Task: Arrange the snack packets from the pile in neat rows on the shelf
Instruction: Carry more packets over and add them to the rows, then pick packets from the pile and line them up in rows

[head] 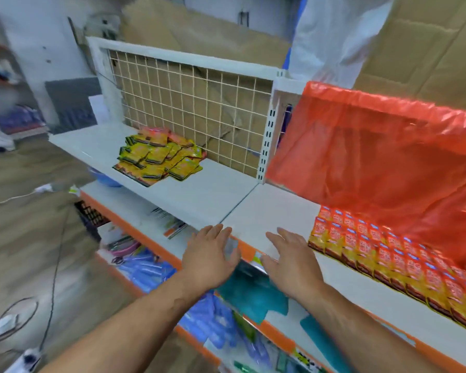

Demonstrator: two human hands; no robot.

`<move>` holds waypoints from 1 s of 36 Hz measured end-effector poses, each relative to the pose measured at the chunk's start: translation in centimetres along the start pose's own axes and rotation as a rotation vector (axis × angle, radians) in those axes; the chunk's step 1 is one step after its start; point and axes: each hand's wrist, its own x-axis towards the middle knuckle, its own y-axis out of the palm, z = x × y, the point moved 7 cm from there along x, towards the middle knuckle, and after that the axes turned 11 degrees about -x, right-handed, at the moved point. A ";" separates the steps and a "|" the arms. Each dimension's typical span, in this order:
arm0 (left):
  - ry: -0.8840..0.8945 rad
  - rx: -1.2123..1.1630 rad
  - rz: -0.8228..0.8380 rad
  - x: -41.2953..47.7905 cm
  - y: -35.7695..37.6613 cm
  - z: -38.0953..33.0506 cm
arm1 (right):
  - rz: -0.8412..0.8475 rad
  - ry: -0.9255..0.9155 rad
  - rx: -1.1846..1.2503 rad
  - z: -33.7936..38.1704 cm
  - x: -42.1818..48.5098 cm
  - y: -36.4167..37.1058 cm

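You will find no word or number here that can be read. The print on the rowed packets (388, 265) at the near right is blurred, as is that on the pile (159, 157) farther left and the small tag (257, 256) on the shelf's front edge.

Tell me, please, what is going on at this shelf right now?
A person stands at a white metal shelf, with the left hand and right hand both open and empty over its front edge. A loose pile of yellow-and-red snack packets lies at the back left, in front of the white wire grid. To the right, neat rows of similar packets sit partly under a translucent red plastic sheet.
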 end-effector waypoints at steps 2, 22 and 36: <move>-0.034 -0.014 -0.008 0.1 -1.1 2.6 | 0.019 -0.030 0.012 2.6 1.5 0.5; -0.239 0.057 -0.126 9.2 -7.0 21.4 | 0.078 -0.297 0.111 19.8 22.9 6.0; -0.262 0.007 -0.220 19.7 -9.9 29.1 | 0.029 -0.222 0.216 25.9 35.0 6.5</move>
